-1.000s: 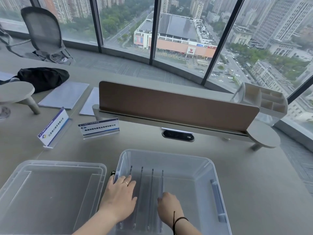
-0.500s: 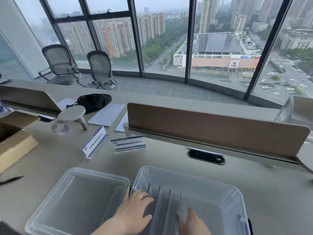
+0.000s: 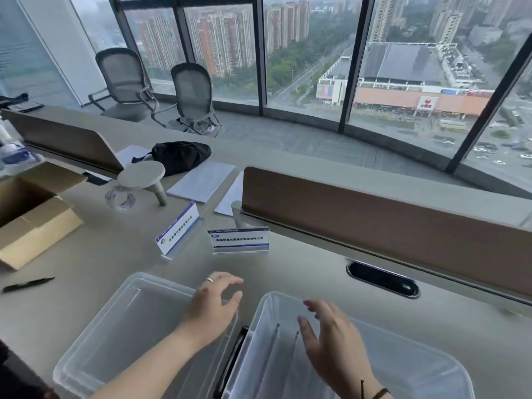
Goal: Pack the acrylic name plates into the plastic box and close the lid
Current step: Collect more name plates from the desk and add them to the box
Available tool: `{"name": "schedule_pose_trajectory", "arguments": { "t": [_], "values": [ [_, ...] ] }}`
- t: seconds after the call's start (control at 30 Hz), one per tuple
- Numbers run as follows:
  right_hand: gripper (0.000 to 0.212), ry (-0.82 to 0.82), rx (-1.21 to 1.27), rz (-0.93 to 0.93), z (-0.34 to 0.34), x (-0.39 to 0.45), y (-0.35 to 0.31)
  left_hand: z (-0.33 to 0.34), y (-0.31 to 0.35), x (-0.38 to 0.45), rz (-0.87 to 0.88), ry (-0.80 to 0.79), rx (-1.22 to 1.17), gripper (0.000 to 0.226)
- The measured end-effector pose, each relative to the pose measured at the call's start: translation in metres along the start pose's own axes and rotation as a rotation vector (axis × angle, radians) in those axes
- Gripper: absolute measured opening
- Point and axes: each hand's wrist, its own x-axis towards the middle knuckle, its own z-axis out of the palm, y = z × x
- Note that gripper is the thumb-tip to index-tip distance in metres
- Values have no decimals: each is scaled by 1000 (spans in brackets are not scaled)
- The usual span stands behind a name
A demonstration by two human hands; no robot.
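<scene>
1. Grey desk (image 3: 288, 272) runs beneath a curved wall of full-height windows; a brown divider panel (image 3: 388, 226) stands across it at 2 o'clock.
2. Your plastic box (image 3: 426, 367) sits at 5 o'clock, open, clear-walled. Several acrylic name plates (image 3: 276, 349) stand on edge inside it, along its left part.
3. Its lid (image 3: 121, 335) lies flat on the desk at 7 o'clock, just beside the box.
4. Your left hand (image 3: 211, 308) hovers over the lid's far right corner, fingers loosely spread, gripping nothing; a ring shows on one finger.
5. Your right hand (image 3: 335, 344) is above the box's far left part, palm down, fingers spread, empty.
6. Two name plates remain outside the box, upright on the desk at 11 to 12 o'clock: the angled plate (image 3: 178, 234) to the left, the front-facing plate (image 3: 238, 239) near it, apart.
7. An open cardboard box (image 3: 31, 220) rests at 9 o'clock, with a black pen (image 3: 27, 284) on the desk nearer you.
</scene>
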Motion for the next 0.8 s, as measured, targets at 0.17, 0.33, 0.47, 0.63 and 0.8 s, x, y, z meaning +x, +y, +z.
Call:
{"name": "schedule_pose_trajectory", "arguments": {
  "t": [0.17, 0.33, 0.47, 0.63, 0.8],
  "values": [
    [30, -37, -83, -85, 24, 90, -35, -23, -27, 87, -75, -6, 72, 30],
    [36, -171, -212, -112, 73, 187, -58, -24, -69, 167, -126, -102, 193, 36],
    [38, -276, -300, -131, 124, 249, -58, -10, -101, 210, -105, -248, 389, 39],
    [46, -335, -492, -157, 169, 287, -54, 14, -136, 240, 60, -309, 586, 37],
    [20, -162, -572, -132, 186, 294, -52, 33, -156, 255, 64, -250, 597, 11]
  ]
}}
